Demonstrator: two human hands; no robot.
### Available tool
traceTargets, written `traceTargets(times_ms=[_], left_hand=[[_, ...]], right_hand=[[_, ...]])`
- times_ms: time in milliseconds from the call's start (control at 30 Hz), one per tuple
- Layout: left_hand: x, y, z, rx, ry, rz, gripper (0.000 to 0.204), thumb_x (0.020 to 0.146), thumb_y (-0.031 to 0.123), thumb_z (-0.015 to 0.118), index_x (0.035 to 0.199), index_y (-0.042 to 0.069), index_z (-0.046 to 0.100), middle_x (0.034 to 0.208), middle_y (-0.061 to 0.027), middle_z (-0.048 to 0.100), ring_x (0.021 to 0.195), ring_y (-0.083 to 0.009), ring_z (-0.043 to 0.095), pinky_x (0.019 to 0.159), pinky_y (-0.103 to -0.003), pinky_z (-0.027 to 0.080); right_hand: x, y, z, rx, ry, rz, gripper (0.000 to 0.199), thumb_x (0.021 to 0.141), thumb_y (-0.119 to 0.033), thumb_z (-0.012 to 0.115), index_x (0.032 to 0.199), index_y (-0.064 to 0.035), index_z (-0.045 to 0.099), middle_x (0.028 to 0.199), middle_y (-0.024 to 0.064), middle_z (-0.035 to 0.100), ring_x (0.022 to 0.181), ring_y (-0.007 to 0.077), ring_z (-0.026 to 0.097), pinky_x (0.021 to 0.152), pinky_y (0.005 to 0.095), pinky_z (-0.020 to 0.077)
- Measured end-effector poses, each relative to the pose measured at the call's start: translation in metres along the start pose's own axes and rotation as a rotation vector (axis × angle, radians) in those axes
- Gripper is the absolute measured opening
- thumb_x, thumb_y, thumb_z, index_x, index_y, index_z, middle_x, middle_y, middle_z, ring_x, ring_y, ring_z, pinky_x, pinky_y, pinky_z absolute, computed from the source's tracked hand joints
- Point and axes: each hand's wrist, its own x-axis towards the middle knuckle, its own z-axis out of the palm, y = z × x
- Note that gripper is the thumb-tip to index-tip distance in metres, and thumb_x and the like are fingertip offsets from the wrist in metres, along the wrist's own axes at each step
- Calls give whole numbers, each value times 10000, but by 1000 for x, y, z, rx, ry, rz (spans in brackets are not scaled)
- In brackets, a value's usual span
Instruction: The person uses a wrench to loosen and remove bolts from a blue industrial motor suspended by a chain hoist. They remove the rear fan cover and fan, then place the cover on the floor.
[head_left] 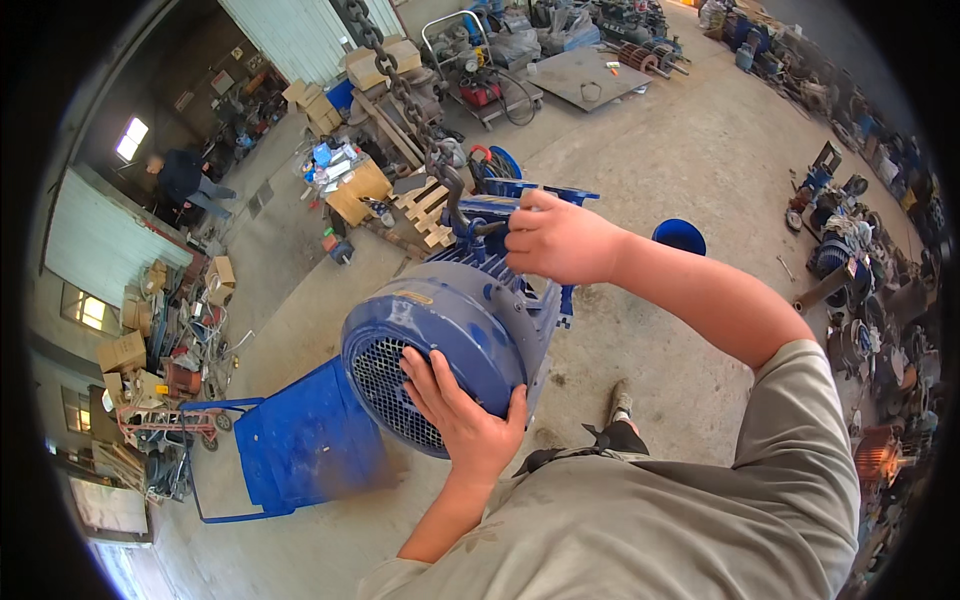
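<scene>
A large blue electric motor [430,300] hangs in front of me from a steel hook [455,190] at the end of a heavy chain [402,95]. Its round fan cover with a mesh grille [385,390] faces the lower left. My left hand [465,415] lies with fingers spread on this cover, partly over the grille. Next to the hook, on top of the motor, my right hand [560,238] is closed with curled fingers; what they grip is hidden behind the hand.
A blue flat cart [305,440] stands at the lower left. On the floor to the right lies a blue round part [679,236]. Motor parts [850,260] crowd the right wall. Wooden pallets [425,212] and a wheeled trolley [490,100] stand behind. A person [185,180] is far left.
</scene>
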Motion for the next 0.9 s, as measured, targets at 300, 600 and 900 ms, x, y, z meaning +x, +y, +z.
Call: traceTargets(times_ms=[300, 600, 900], left_hand=[[1, -2, -21, -166, -29, -35, 1109, 893, 438, 812, 1635, -70, 163, 1708, -366, 111, 1582, -552, 135, 1254, -658, 118], [-13, -65, -48, -255, 141, -103, 804, 982, 311, 713, 1558, -69, 300, 1603, -281, 304, 1522, -456, 297, 1257, -571, 246], [-36, -69, -18, -389, 181, -141, 721, 977, 258, 700, 1522, -51, 343, 1544, -257, 337, 1497, -486, 297, 1233, -613, 248]], right_hand=[[-31, -100, 23, 1408, 348, 1089, 73, 1078, -148, 570, 1043, -85, 573, 869, 4, 640, 832, 146, 613, 797, 335, 471], [-11, -125, 24, 1100, 149, 1497, 329, 973, -330, 785, 964, -5, 736, 817, 55, 719, 733, 133, 664, 691, 322, 536], [-8, -118, 16, 1359, 231, 1417, 243, 953, -204, 807, 1072, 0, 750, 868, 50, 741, 758, 117, 681, 707, 304, 549]])
